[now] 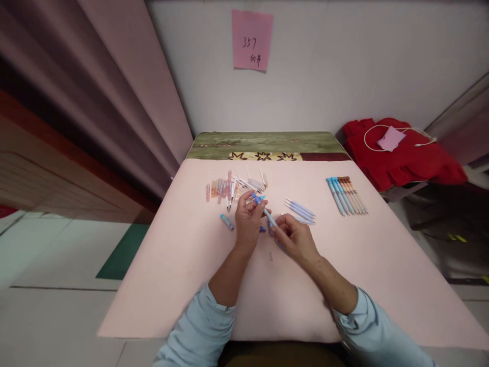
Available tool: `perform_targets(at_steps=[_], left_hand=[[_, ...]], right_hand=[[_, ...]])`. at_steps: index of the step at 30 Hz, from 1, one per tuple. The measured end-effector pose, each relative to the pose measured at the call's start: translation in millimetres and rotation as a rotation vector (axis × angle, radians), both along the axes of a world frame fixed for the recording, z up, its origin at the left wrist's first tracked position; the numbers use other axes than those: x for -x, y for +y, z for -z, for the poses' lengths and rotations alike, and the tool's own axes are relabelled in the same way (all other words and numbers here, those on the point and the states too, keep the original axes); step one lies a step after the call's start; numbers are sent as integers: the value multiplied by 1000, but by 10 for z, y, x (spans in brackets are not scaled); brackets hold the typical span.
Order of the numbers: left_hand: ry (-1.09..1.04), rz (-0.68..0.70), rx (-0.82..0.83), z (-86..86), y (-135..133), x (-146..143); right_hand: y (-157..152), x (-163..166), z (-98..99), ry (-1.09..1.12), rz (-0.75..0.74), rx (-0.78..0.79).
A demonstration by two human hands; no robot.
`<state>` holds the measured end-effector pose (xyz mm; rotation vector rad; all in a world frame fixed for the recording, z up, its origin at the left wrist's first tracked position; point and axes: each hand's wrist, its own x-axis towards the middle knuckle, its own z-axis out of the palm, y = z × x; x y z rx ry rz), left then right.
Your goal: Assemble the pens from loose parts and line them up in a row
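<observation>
A light blue pen (269, 217) is held at a slant between both hands above the middle of the table. My left hand (249, 220) is closed around its upper end, where darker blue pieces show at the fingertips. Lower down, my right hand (295, 235) pinches the pen's other end. Left of my hands lies a blue pen part (226, 222) on its own. Just below the pen is a small clear piece (269, 255). Several pale blue pen barrels (300, 210) rest to the right of my right hand. Some small blue parts are partly hidden behind my fingers.
Behind my left hand lie several printed pen tubes (218, 188) and loose white refills (248, 181). A row of finished-looking blue and brown pens (346, 196) lies at the right. A red cloth (401, 163) with a white cable stands beyond the table's pink cover (183, 275).
</observation>
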<state>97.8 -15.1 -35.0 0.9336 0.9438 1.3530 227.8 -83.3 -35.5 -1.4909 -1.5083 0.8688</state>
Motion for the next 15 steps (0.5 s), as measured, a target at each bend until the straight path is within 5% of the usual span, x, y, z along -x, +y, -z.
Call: perform_targets(at_steps=[15], left_hand=[[16, 7, -35, -50, -39, -9]], right_hand=[[8, 5, -3, 84, -2, -7]])
